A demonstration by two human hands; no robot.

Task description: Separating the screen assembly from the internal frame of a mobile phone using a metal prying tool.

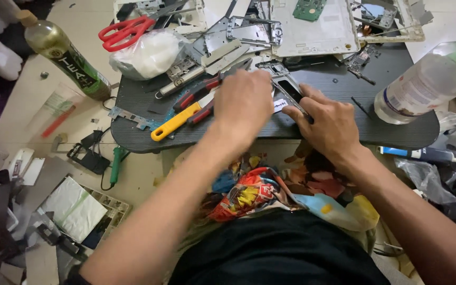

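Phone frame [290,91], a thin metal piece with a dark window, sits near the middle of the dark tabletop [397,132], pinned under the right hand [327,122], whose fingers [297,112] press flat along it. Left hand [243,103] hovers just beside it, blurry, so can't tell what its fingers are doing. Yellow-handled tool [175,123] and red-handled pliers [199,91] lie toward the left edge, clear plastic bottle [423,84] at the right edge.

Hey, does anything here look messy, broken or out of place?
Yes. Stripped device shells and a loose green circuit board crowd the board's far edge, and a green bottle lies tipped on the floor beside it.
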